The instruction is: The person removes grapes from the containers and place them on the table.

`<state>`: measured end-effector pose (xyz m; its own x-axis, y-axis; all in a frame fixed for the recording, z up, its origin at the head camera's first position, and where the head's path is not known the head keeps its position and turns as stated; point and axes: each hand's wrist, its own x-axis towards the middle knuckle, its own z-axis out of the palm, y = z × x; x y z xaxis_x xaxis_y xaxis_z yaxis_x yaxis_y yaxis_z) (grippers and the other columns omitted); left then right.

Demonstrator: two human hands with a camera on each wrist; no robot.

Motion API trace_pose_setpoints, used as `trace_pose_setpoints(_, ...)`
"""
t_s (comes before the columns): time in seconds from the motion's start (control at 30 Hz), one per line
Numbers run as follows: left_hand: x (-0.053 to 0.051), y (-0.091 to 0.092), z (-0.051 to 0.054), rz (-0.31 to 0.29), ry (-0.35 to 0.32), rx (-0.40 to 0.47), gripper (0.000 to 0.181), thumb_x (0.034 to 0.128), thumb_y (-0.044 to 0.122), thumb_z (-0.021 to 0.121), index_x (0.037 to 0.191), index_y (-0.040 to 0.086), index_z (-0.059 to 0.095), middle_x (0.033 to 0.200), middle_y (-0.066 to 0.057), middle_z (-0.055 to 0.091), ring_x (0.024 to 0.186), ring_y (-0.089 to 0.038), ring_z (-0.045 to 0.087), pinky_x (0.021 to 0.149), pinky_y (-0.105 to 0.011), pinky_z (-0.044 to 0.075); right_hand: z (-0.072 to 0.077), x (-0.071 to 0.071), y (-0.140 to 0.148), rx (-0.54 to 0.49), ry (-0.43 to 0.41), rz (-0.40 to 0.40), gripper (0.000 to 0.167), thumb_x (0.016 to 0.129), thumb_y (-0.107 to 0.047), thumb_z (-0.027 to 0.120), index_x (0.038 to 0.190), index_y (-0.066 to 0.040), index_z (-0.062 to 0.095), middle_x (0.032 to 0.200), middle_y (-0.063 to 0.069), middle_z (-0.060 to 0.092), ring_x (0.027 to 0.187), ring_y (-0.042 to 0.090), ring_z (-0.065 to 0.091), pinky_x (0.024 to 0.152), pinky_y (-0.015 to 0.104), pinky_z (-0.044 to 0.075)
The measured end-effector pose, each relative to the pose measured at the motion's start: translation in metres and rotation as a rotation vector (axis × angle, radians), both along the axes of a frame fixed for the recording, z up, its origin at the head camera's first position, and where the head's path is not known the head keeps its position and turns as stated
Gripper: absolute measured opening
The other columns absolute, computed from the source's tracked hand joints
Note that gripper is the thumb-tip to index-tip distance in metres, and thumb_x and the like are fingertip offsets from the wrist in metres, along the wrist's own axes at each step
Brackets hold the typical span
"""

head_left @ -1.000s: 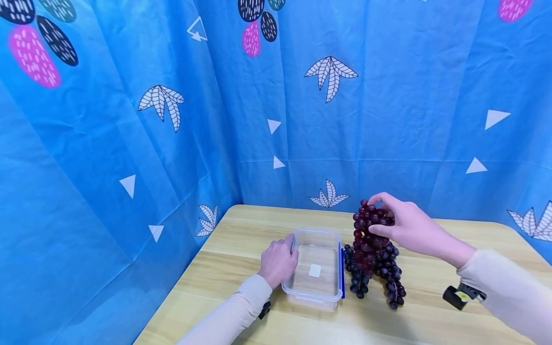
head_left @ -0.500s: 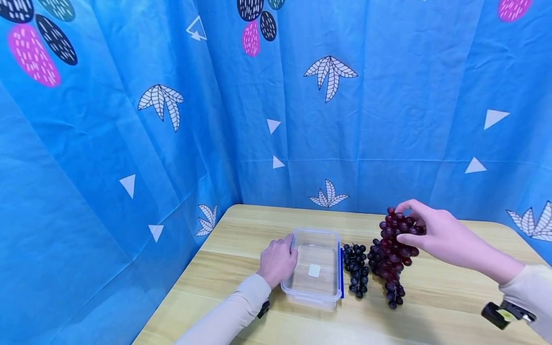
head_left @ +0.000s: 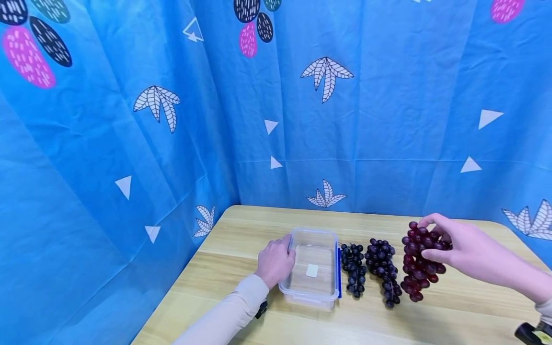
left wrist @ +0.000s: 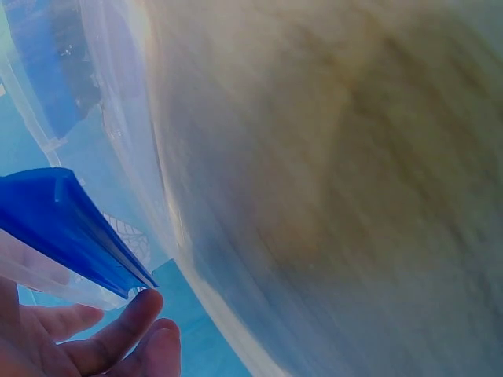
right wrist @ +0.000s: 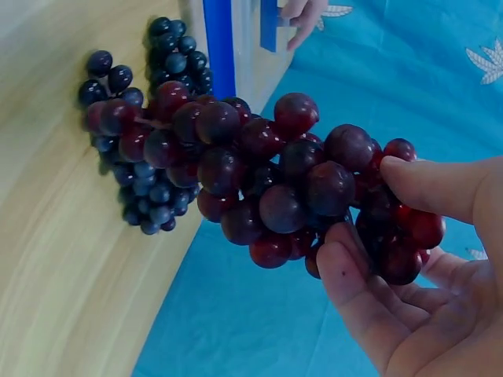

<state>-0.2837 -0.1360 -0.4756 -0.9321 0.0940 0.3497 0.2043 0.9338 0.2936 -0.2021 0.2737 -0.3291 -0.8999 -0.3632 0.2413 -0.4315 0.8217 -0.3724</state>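
Note:
My right hand (head_left: 463,249) pinches a bunch of dark red grapes (head_left: 422,266) near its top, at the right of the table. In the right wrist view the thumb and fingers close around one end of these red grapes (right wrist: 283,188). My left hand (head_left: 276,261) holds the left side of a clear plastic container (head_left: 308,297). In the left wrist view its fingers (left wrist: 118,334) touch a blue clip flap (left wrist: 71,228) on the container. Right of the container lie a blue-black bunch of grapes (head_left: 354,270) and a dark purple bunch of grapes (head_left: 381,263).
The wooden table (head_left: 241,239) carries everything. A blue patterned curtain (head_left: 258,120) hangs behind it and along the left. Another blue flap (head_left: 339,273) runs down the container's right side, beside the blue-black grapes. A white label shows in the container's bottom.
My right hand has carried the red grapes to the right and lower, away from above the other two bunches, which now show fully. My left hand has stayed on the container.

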Motion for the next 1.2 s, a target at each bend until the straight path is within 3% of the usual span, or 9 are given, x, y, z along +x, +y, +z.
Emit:
trace_pose_setpoints(0.17, 0.000, 0.000, 0.000, -0.002, 0.009, 0.006, 0.048, 0.0986, 0.030, 0.052, 0.144, 0.015, 0.056, 0.119, -0.014, 0.071, 0.103, -0.030, 0.068, 0.072, -0.049, 0.059, -0.008, 0.002, 0.009, 0.013, -0.029, 0.005, 0.051, 0.085, -0.030, 0.079, 0.127, -0.014, 0.054, 0.105, 0.001, 0.068, 0.077, 0.002, 0.057, 0.060, 0.025, 0.043)
trace_pose_setpoints(0.37, 0.001, -0.001, 0.000, -0.008, 0.012, 0.008, 0.049, 0.0982, 0.032, 0.049, 0.144, 0.015, 0.056, 0.118, -0.014, 0.071, 0.104, -0.030, 0.068, 0.072, -0.049, 0.059, -0.020, 0.007, 0.019, 0.011, -0.060, 0.014, 0.051, 0.085, -0.025, 0.079, 0.126, -0.011, 0.053, 0.083, -0.007, 0.062, 0.063, 0.000, 0.049, 0.057, 0.024, 0.039)
trace_pose_setpoints(0.47, 0.000, -0.001, -0.001, -0.011, 0.010, 0.010, 0.050, 0.0982, 0.033, 0.048, 0.144, 0.015, 0.055, 0.119, -0.013, 0.071, 0.104, -0.030, 0.068, 0.073, -0.049, 0.059, -0.023, 0.009, 0.023, 0.021, -0.053, 0.012, 0.051, 0.085, -0.024, 0.080, 0.126, -0.010, 0.053, 0.081, -0.008, 0.061, 0.062, -0.001, 0.048, 0.057, 0.024, 0.039)
trace_pose_setpoints(0.8, -0.001, -0.003, -0.002, -0.001, 0.008, 0.014, 0.051, 0.0974, 0.033, 0.048, 0.145, 0.015, 0.054, 0.120, -0.014, 0.071, 0.104, -0.031, 0.067, 0.073, -0.049, 0.059, -0.027, 0.009, 0.033, 0.030, -0.141, 0.001, 0.051, 0.087, -0.022, 0.077, 0.130, -0.009, 0.052, 0.075, -0.003, 0.052, 0.059, 0.003, 0.042, 0.053, 0.025, 0.035)
trace_pose_setpoints(1.2, -0.001, -0.001, -0.001, -0.013, 0.008, 0.029, 0.049, 0.0977, 0.029, 0.051, 0.144, 0.014, 0.055, 0.119, -0.014, 0.071, 0.104, -0.032, 0.068, 0.073, -0.050, 0.059, -0.041, -0.011, 0.044, -0.014, -0.163, 0.002, 0.053, 0.089, -0.025, 0.075, 0.132, -0.007, 0.050, 0.082, -0.001, 0.057, 0.062, 0.004, 0.045, 0.055, 0.026, 0.036)
